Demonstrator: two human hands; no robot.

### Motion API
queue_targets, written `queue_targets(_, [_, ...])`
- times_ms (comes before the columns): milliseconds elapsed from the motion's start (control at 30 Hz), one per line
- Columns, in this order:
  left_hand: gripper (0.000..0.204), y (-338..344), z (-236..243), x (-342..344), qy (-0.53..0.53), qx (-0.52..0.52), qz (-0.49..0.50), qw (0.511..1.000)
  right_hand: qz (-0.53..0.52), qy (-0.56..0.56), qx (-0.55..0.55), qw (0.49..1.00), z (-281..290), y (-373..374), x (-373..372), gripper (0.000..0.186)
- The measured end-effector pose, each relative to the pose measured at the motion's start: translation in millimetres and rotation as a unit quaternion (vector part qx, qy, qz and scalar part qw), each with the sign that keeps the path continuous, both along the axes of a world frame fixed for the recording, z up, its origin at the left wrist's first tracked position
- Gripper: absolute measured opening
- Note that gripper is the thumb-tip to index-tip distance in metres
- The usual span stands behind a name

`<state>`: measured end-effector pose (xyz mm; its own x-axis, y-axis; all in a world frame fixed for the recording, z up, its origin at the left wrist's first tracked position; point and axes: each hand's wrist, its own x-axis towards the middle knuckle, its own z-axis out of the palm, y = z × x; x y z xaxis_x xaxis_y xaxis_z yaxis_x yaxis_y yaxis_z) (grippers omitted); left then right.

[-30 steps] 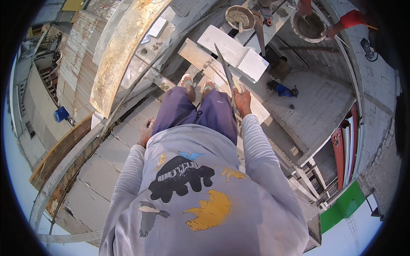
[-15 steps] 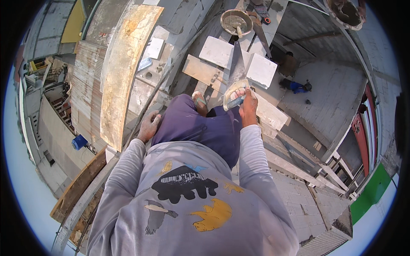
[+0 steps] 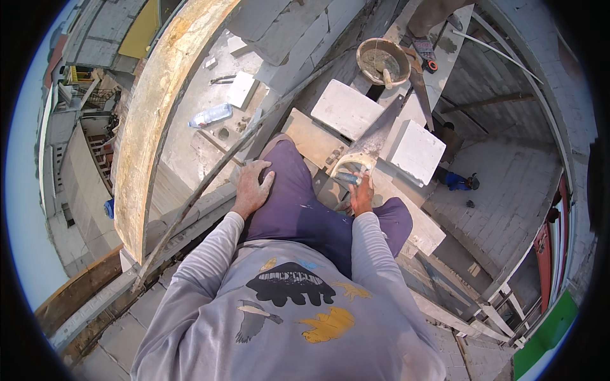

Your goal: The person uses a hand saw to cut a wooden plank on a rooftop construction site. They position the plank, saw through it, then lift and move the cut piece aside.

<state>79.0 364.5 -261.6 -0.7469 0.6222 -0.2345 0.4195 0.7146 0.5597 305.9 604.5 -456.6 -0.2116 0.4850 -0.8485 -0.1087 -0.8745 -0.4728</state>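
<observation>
My right hand is closed at the pale handle of a handsaw, its fingers by the handle's opening. The saw's blade points away, lying low between a white block on the left and another white block on the right. My left hand, dusty, rests on my left thigh with thumb and fingers apart, holding nothing. A flat tan board lies just beyond my knees, left of the saw handle.
Beyond the blocks stand a mortar bucket and a second handsaw. Another person's leg is at the top. A plastic bottle lies on the ledge at left, beside a curved board. Someone in blue is lower down at right.
My right hand has lowered the saw from upright to lying between the blocks. My left hand has come up from beside my hip onto my thigh. My knees have spread, and the view has shifted.
</observation>
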Motion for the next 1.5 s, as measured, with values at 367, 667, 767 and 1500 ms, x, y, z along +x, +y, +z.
queue_targets(367, [0.018, 21, -90, 9, 0.078, 0.103, 0.129, 0.983, 0.312, -0.112, 0.023, 0.943, -184, 59, 7, 0.049])
queue_targets(667, [0.015, 19, -116, 15, 0.119, 0.142, 0.189, 0.964, 0.398, -0.161, 0.107, 0.897, -153, 92, -35, 0.047])
queue_targets(767, [0.015, 22, -115, 12, 0.107, 0.145, 0.195, 0.964, 0.389, -0.141, 0.129, 0.901, -153, 98, -25, 0.05])
queue_targets(1500, [0.015, 16, -113, 14, 0.117, 0.14, 0.188, 0.965, 0.287, -0.438, 0.561, 0.641, -37, 204, 78, 0.059])
